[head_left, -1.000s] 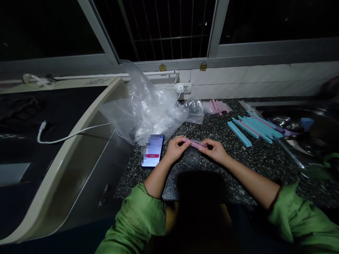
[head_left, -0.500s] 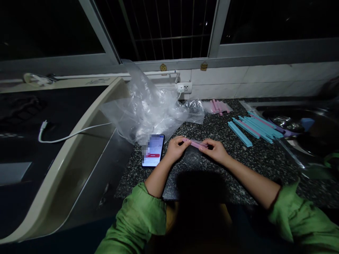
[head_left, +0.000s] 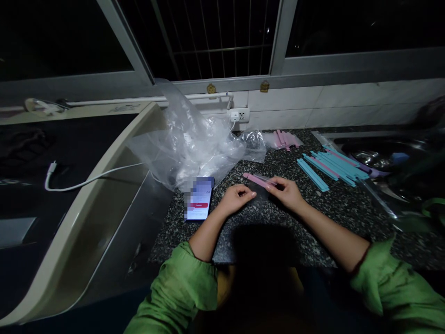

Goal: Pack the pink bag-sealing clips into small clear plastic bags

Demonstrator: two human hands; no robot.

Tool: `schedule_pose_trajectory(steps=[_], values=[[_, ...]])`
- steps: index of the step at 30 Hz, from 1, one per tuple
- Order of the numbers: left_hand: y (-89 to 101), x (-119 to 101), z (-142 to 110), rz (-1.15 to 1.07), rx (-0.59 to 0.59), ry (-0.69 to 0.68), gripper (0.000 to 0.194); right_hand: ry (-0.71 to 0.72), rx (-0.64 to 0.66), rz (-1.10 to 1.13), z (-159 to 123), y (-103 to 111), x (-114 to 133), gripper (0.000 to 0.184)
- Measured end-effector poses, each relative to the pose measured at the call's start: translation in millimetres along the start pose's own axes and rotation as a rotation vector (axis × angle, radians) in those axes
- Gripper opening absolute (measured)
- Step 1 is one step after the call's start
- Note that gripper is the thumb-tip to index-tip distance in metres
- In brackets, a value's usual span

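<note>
My right hand [head_left: 286,193] pinches the near end of a flat pink strip [head_left: 256,180], which points up and to the left over the counter. Thin clear plastic shows along the strip. Just left of it is my left hand [head_left: 238,199], apart from the pink strip, with thumb and fingertips pressed together. A faint clear film seems to lie between the hands; whether my left fingers grip its edge is too hard to make out. To the right lies a loose pile of blue strips [head_left: 337,163] with a few pink ones among them.
A lit phone [head_left: 200,204] lies left of my hands. Crumpled clear plastic bags [head_left: 205,148] stand behind it, beside a cream-and-black machine [head_left: 139,139]. More pink strips [head_left: 285,139] sit on plastic at the back. At the right is a sink [head_left: 399,144] with bowls.
My left hand has let go of the pink strip's left end and moved slightly down. The strip stays in my right hand and now tilts up at its free end.
</note>
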State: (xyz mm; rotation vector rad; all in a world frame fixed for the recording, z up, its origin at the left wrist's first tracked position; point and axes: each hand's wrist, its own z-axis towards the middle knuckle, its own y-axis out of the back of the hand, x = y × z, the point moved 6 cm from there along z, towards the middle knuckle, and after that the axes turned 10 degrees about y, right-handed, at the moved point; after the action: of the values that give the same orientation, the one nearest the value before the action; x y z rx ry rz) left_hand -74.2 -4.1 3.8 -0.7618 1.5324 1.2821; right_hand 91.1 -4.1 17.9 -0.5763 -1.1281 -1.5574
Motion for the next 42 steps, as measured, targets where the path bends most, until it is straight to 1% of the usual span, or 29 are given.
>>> schedule_pose_trajectory(steps=[3, 7, 16, 20, 26, 28, 30, 32, 36, 38, 42], values=[[-1.6, 1.1, 0.6, 0.049, 0.010, 0.010, 0.020, -0.028, -0.029, 0.032, 0.7, 2.3, -1.9, 0.035], [-0.4, 1.4, 1.9, 0.054, -0.013, 0.010, 0.021, -0.047, -0.044, 0.055, 0.8, 2.3, -2.2, 0.035], [1.6, -2.5, 2.0, 0.051, -0.013, 0.005, 0.024, -0.041, -0.078, 0.029, 0.5, 4.5, -3.1, 0.034], [2.2, -1.6, 1.9, 0.046, -0.008, 0.002, 0.024, -0.053, -0.073, 0.015, -0.1, 3.7, -3.8, 0.034], [0.5, 2.5, 1.1, 0.043, 0.023, 0.046, 0.023, -0.061, -0.020, 0.034, 0.2, 0.7, -4.5, 0.037], [-0.1, 1.9, 0.2, 0.023, 0.026, 0.060, 0.019, -0.056, -0.006, 0.030, 0.7, 0.7, -4.3, 0.037], [-0.2, 0.9, -0.7, -0.020, 0.019, 0.079, 0.016, -0.053, 0.030, 0.022, 0.8, -0.7, -3.8, 0.037], [0.8, -0.3, -1.5, -0.069, -0.001, 0.090, 0.018, -0.047, 0.089, 0.018, 0.3, -4.5, -3.0, 0.035], [4.8, -4.0, -2.5, -0.155, -0.048, 0.046, 0.021, -0.031, 0.174, 0.018, -1.8, -11.5, -1.4, 0.034], [5.6, -4.6, -2.5, -0.170, -0.047, 0.032, 0.022, -0.034, 0.189, 0.013, -2.6, -12.9, -1.2, 0.033], [4.9, -3.1, -2.1, -0.179, -0.023, 0.047, 0.023, -0.051, 0.198, 0.009, -3.1, -13.2, -1.9, 0.033]])
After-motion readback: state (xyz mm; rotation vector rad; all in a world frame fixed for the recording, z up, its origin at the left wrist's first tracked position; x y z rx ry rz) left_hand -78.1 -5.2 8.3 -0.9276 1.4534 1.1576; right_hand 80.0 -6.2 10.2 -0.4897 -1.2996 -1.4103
